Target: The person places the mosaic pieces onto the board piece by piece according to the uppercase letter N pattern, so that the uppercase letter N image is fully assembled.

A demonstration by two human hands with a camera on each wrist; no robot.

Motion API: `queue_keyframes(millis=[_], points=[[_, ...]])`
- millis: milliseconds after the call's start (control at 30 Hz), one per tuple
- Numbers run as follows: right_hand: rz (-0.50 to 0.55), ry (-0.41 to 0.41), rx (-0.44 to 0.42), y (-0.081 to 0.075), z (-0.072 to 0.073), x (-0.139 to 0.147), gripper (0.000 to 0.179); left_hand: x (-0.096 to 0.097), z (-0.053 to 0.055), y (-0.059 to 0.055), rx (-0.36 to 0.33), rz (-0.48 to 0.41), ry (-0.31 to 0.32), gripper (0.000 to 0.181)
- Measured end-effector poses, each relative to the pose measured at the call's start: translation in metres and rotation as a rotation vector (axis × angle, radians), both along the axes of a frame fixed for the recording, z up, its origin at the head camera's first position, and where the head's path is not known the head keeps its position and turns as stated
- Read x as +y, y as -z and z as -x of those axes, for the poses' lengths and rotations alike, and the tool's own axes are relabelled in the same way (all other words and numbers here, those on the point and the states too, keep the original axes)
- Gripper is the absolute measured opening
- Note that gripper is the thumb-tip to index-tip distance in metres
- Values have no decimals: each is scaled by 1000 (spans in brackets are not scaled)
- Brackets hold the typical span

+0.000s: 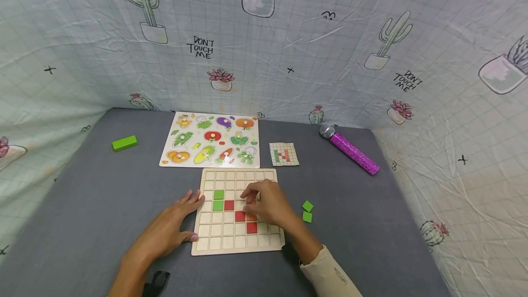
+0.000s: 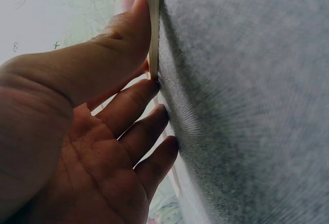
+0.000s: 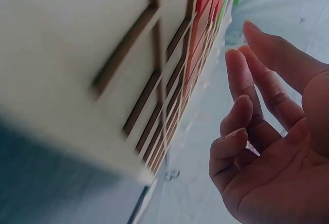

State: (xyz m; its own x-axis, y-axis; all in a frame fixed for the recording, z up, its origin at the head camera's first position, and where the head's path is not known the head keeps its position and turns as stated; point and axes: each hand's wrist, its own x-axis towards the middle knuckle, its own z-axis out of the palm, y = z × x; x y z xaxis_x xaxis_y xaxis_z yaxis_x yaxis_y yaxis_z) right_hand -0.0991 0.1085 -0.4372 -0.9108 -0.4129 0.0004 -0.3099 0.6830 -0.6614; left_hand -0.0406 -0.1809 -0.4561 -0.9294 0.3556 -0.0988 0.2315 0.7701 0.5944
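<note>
A wooden grid board [image 1: 214, 242] lies on the grey table, with green tiles [image 1: 218, 194], red tiles [image 1: 240, 216] and orange tiles [image 1: 251, 217] in some of its squares. My left hand [image 1: 167, 226] rests at the board's left edge, its fingertips and thumb touching the rim. Over the right half of the board hovers my right hand [image 1: 269, 201], partly covering the orange tiles. In the right wrist view, its thumb and fingers are loosely bent and apart, with nothing between them. Two loose green tiles [image 1: 307, 217] lie right of the board.
Behind the board lies a vegetable puzzle board [image 1: 195, 150], with a small pattern card [image 1: 291, 160] to its right. A green block [image 1: 124, 143] is at the far left. A purple glittery microphone [image 1: 352, 151] lies at the right. Printed cloth [image 1: 309, 58] hangs around the table.
</note>
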Motion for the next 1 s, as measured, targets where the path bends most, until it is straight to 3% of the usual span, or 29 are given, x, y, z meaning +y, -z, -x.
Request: queue_keyframes(millis=[533, 800, 1000], points=[[21, 184, -30, 1, -20, 63, 26, -1, -1, -1, 12, -12, 7, 98], [28, 270, -43, 3, -24, 95, 29, 1, 1, -1, 3, 2, 2, 99], [-4, 304, -2, 5, -24, 119, 31, 1, 1, -1, 1, 6, -2, 99]])
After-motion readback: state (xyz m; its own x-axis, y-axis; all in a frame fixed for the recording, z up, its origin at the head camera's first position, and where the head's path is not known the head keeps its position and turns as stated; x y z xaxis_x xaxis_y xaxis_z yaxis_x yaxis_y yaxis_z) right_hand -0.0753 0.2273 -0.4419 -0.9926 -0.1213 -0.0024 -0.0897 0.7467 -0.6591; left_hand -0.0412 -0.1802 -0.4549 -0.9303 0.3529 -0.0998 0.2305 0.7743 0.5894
